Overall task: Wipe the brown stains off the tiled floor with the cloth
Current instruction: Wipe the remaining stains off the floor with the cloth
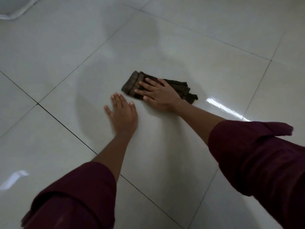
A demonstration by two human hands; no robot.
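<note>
Surroundings. Tiled floor (198, 38): large pale grey glossy tiles with thin dark grout lines running diagonally. Two bright light reflections, one at near left (13, 179), one at right (226, 109). One white rounded object (14, 9) at the far left corner, cut off by the frame edge; what it is cannot be told. Nothing lies on the floor between the hands and the cloth or around them.

Cloth (135, 81): one, dark brown, folded into a roughly oblong pad with layered edges showing at its right end and a paler banded strip at its left end. It lies flat on the floor near the centre of the scene, slightly right, inside one tile and clear of the grout lines.

Brown stains: none can be made out on the tiles in view; the floor around the cloth shows only a faint dull sheen and soft shadow.

Hands, two. Right hand (158, 95): palm down on top of the cloth, fingers straight and spread, pressing it to the floor; the fingers point left. Left hand (123, 113): flat on the bare tile, fingers extended and close together, holding nothing, just near-left of the cloth and not touching it.

Sleeves, two: dark maroon, rolled to the forearm, left sleeve (74, 195) and right sleeve (255, 154), both at the near edge.
</note>
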